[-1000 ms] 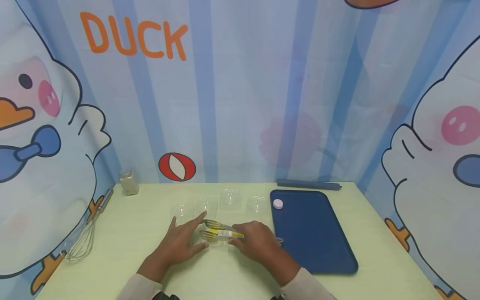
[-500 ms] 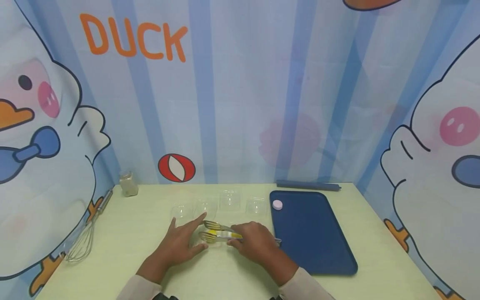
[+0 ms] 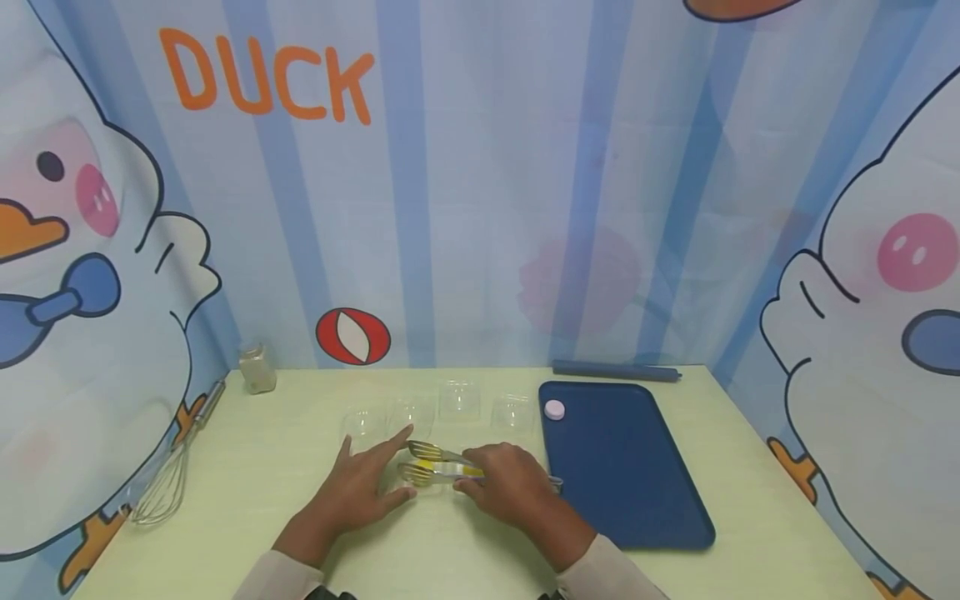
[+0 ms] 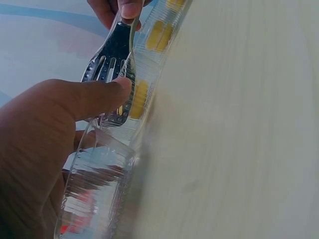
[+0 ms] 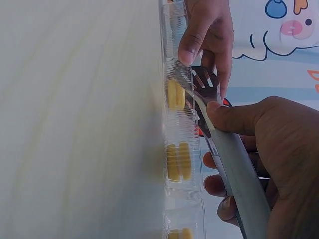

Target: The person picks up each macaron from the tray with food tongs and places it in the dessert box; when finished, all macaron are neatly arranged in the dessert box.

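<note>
My right hand (image 3: 510, 485) grips silver slotted tongs (image 5: 239, 169), its thumb along the upper arm. The tong heads are apart and reach into a clear plastic container (image 4: 124, 130), where a yellow macaron (image 4: 139, 99) lies beside them. My left hand (image 3: 358, 490) holds this container, with the thumb on the near side and fingers behind. More yellow macarons (image 5: 178, 162) sit in neighbouring clear containers (image 5: 183, 185) in the same row. Part of the tongs and the macaron at their tips is hidden by the left thumb in the left wrist view.
Several clear containers (image 3: 460, 400) stand behind the hands. To the right lies a blue tray (image 3: 630, 467) with a pink macaron (image 3: 554, 409), and a dark blue rod (image 3: 617, 370) behind it. A whisk (image 3: 171, 475) and a small jar (image 3: 258, 369) are at the left.
Both hands and the tongs stay almost in place. The whole head view shifts slightly; nothing is picked up or let go.
</note>
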### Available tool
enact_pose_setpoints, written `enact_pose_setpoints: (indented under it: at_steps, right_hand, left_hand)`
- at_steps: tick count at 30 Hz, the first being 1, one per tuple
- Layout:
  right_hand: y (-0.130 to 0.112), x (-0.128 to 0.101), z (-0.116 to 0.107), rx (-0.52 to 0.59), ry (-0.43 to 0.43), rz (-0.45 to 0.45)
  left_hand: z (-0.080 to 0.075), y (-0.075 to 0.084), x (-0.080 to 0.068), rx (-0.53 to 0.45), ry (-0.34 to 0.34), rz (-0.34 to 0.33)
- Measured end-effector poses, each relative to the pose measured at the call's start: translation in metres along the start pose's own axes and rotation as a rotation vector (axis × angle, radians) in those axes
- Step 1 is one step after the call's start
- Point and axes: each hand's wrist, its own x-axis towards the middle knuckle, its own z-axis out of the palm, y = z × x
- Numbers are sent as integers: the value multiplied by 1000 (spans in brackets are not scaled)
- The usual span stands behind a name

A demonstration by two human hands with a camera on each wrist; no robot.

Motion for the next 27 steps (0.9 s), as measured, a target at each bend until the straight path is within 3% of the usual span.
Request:
enact_pose_setpoints:
  at_steps: [15, 27]
  right_hand:
    - [7, -7, -4, 23, 98, -13]
    - [31, -21, -14, 43, 145, 3]
  left_hand:
    - [-12, -5, -4, -31, -28, -10]
    - [-19, -31, -34, -143, 66, 40]
